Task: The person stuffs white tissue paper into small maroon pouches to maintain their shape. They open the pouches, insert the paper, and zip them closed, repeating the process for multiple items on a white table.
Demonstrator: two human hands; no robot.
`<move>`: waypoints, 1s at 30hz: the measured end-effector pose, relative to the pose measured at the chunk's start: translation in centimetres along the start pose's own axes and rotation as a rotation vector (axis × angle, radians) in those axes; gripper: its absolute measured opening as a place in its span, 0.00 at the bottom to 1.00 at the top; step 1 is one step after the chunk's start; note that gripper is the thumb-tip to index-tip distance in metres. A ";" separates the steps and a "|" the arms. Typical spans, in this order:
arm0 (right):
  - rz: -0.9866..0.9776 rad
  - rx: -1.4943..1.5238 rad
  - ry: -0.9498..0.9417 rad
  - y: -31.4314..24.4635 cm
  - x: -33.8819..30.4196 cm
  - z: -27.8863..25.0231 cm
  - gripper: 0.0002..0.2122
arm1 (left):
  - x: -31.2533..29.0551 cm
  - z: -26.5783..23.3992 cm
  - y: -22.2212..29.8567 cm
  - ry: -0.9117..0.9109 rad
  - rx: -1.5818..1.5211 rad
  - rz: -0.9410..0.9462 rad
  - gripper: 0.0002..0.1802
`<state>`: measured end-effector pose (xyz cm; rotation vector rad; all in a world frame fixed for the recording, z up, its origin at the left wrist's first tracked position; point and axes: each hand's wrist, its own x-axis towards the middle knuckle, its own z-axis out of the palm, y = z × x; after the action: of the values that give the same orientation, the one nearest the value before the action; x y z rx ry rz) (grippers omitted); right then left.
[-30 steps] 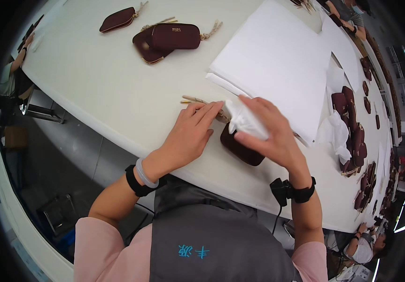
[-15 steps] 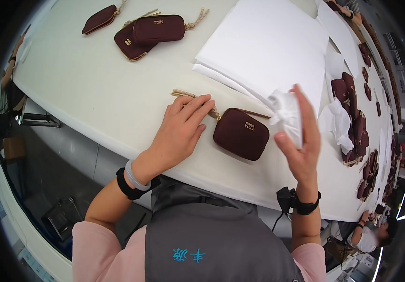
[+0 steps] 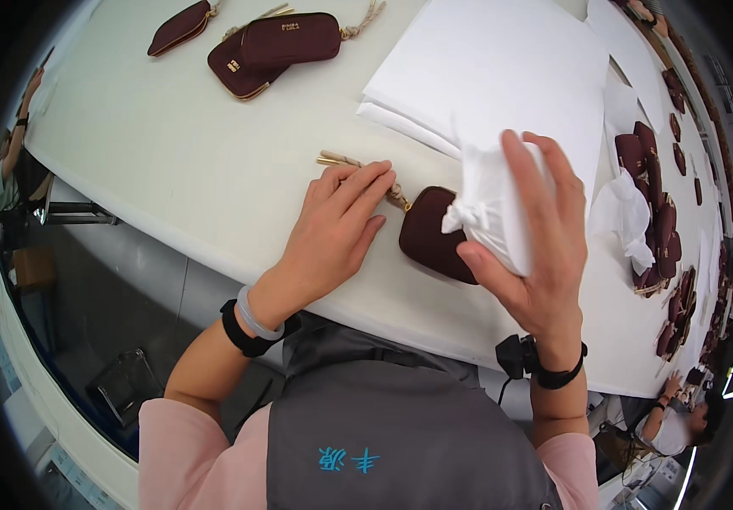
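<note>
A small dark maroon zip pouch [image 3: 431, 231] with gold lettering lies on the table in front of me. A braided beige cord [image 3: 398, 195] with gold tips [image 3: 329, 159] runs from its left corner. My left hand [image 3: 332, 225] lies over that cord, fingers stretched out and thumb apart. My right hand [image 3: 545, 238] grips a white cloth bundle [image 3: 496, 212] with a knot at its end. The bundle is over the pouch's right part and hides it; whether they touch I cannot tell.
White paper sheets [image 3: 485, 72] lie beyond the pouch. Several maroon pouches [image 3: 290, 42] are at the far left, and more are piled at right [image 3: 651, 183] beside crumpled white cloth [image 3: 620, 217]. The near table edge runs before my waist. Another person [image 3: 668, 425] is at far right.
My right hand has moved the white cloth bundle left, from beside the pouch to over its right part. The left hand stays on the cord. The view has shifted slightly.
</note>
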<state>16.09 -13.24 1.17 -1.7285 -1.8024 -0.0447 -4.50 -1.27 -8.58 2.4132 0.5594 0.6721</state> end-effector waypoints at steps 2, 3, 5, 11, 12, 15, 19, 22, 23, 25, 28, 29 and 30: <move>-0.045 -0.066 -0.075 0.1 -1.6 2.0 0.36 | 0.0 0.1 0.2 -0.015 0.016 -0.011 0.32; -0.072 -0.095 -0.111 0.0 -2.1 3.1 0.37 | 0.0 0.1 0.3 -0.025 0.020 -0.008 0.32; -0.065 -0.143 -0.353 0.8 -2.1 3.5 0.39 | -0.3 0.1 0.1 -0.056 0.030 -0.018 0.31; 0.174 0.191 0.201 2.4 -2.1 -0.7 0.40 | 1.3 -0.8 3.3 -0.139 0.180 0.053 0.32; 0.131 0.152 0.263 2.1 -2.7 -0.9 0.40 | 1.8 -0.5 3.6 -0.158 0.203 0.120 0.34; 0.048 -0.136 -0.052 1.7 -5.2 1.1 0.42 | 1.8 0.6 3.3 -0.321 0.246 0.065 0.35; 0.151 -0.038 -0.277 3.8 -5.4 0.3 0.40 | 2.2 0.5 3.4 -0.398 0.282 0.061 0.35; 0.209 0.069 -0.092 3.9 -5.4 -0.5 0.42 | 1.5 0.7 3.1 -0.388 0.295 0.033 0.35; 0.149 0.061 0.035 3.5 -4.9 -1.0 0.42 | 1.7 0.7 3.0 -0.375 0.299 0.026 0.35; 0.068 -0.029 0.120 2.1 -5.3 -1.2 0.43 | 2.0 0.7 3.2 -0.375 0.294 0.022 0.36; 0.026 -0.101 -0.285 2.0 -6.4 1.6 0.43 | 1.8 0.9 3.4 -0.382 0.289 -0.004 0.36; 0.079 -0.091 -0.415 2.4 -6.3 0.0 0.43 | 1.9 0.9 3.5 -0.387 0.284 -0.003 0.36; 0.121 -0.061 -0.351 3.5 -6.4 -0.4 0.43 | 2.1 0.9 3.4 -0.378 0.293 -0.014 0.35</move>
<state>19.09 -18.59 -2.76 -1.9827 -1.9512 0.2734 -1.58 -3.09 -6.46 2.7118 0.5425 0.1211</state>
